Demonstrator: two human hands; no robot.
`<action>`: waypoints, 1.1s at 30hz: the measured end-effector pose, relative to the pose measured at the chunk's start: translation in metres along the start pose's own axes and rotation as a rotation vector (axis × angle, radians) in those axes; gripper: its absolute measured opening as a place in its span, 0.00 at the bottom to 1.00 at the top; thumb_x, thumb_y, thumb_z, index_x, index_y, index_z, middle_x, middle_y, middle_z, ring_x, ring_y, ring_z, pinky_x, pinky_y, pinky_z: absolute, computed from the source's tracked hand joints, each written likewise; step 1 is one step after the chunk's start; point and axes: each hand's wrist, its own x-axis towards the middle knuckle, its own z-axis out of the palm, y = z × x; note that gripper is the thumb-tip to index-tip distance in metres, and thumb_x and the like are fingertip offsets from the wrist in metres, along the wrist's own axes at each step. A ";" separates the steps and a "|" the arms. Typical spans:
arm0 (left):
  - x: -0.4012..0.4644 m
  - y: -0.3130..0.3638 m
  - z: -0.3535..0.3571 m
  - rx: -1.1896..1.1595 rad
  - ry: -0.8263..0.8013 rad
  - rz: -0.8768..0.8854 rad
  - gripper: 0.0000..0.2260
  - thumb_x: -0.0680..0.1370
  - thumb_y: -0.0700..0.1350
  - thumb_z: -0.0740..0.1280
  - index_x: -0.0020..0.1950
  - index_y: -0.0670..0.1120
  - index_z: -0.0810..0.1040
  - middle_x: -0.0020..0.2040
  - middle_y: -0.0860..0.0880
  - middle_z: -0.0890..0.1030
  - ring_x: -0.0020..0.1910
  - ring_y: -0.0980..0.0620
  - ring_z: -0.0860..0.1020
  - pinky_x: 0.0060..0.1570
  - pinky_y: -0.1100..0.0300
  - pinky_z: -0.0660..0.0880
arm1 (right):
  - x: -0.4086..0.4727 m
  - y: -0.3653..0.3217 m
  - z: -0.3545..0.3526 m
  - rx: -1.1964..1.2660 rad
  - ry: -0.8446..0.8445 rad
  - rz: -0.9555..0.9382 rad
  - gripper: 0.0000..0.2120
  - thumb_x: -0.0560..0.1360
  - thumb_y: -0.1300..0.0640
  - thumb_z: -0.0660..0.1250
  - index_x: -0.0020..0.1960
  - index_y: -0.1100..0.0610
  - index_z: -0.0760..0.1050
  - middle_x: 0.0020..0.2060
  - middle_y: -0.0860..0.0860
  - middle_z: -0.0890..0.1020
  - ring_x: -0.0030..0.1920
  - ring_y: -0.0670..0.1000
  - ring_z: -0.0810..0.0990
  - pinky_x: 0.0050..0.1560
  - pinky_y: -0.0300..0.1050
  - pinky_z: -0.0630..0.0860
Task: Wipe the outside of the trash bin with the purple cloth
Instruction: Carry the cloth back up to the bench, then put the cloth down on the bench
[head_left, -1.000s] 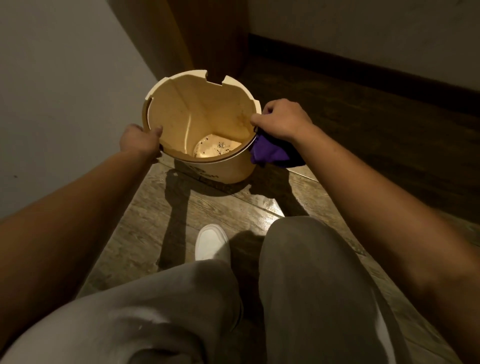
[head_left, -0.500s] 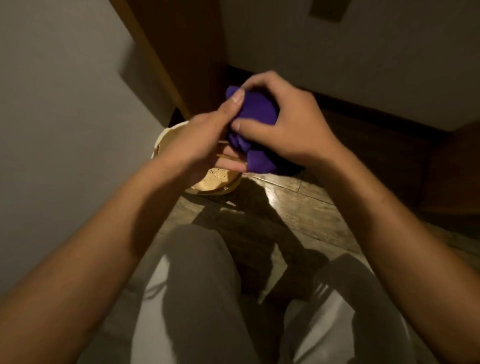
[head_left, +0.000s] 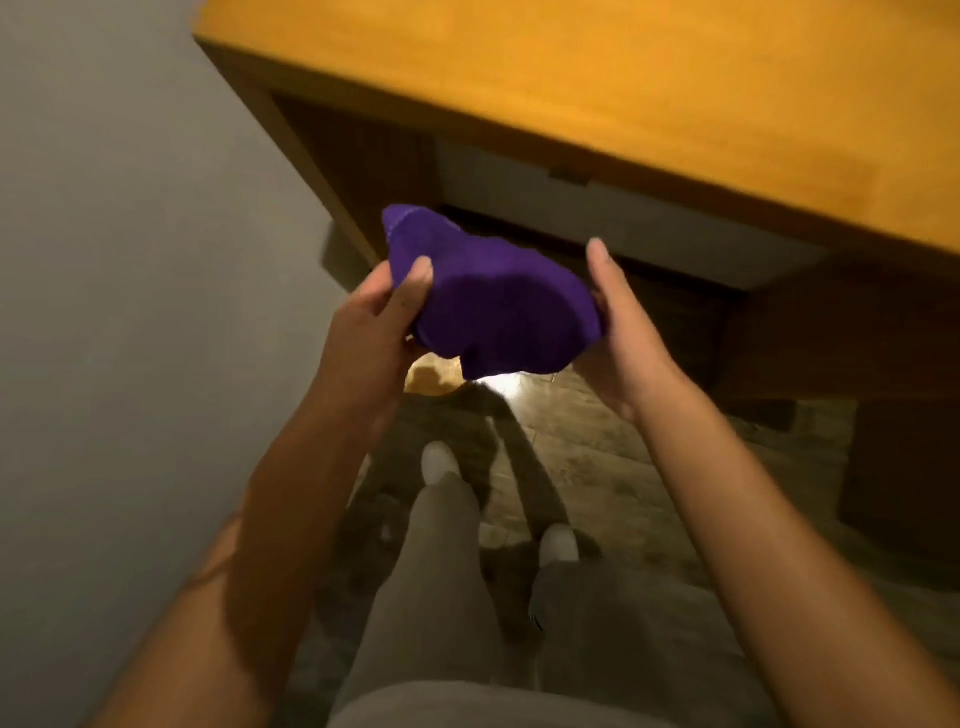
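Note:
The purple cloth (head_left: 493, 306) is held up in the air between both hands, spread out in front of me. My left hand (head_left: 374, 322) pinches its left edge with thumb on top. My right hand (head_left: 618, 322) holds its right edge, fingers extended upward. Only a small tan sliver of the trash bin (head_left: 428, 376) shows on the floor below the cloth, between my hands; the rest of it is hidden.
An orange wooden tabletop (head_left: 623, 93) juts out above, with dark space beneath it. A grey wall (head_left: 130, 312) runs along the left. My legs and white shoes (head_left: 439, 462) stand on the wooden floor (head_left: 597, 467).
I have risen from a crouch to standing. Both hands left the bin's rim, brought the cloth up and spread it apart. The bin has dropped almost out of sight.

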 end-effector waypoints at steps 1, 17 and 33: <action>-0.005 0.015 0.002 -0.011 -0.004 -0.001 0.09 0.85 0.50 0.64 0.64 0.53 0.78 0.65 0.42 0.82 0.62 0.45 0.83 0.57 0.52 0.80 | -0.013 -0.008 0.004 0.063 -0.049 -0.037 0.33 0.77 0.30 0.62 0.74 0.50 0.72 0.65 0.55 0.82 0.64 0.55 0.82 0.63 0.53 0.78; 0.014 0.145 0.024 -0.121 -0.186 -0.178 0.13 0.80 0.45 0.72 0.65 0.46 0.81 0.61 0.45 0.87 0.60 0.46 0.85 0.45 0.51 0.86 | -0.050 -0.130 0.065 0.247 0.139 -0.497 0.19 0.73 0.71 0.72 0.62 0.58 0.77 0.54 0.55 0.86 0.56 0.54 0.85 0.55 0.48 0.80; 0.139 0.220 0.063 0.078 -0.262 0.041 0.20 0.80 0.37 0.71 0.71 0.47 0.76 0.65 0.45 0.83 0.64 0.47 0.82 0.57 0.55 0.81 | 0.049 -0.239 0.022 -0.223 -0.042 -0.097 0.21 0.71 0.46 0.78 0.59 0.56 0.82 0.52 0.52 0.88 0.55 0.53 0.86 0.48 0.44 0.83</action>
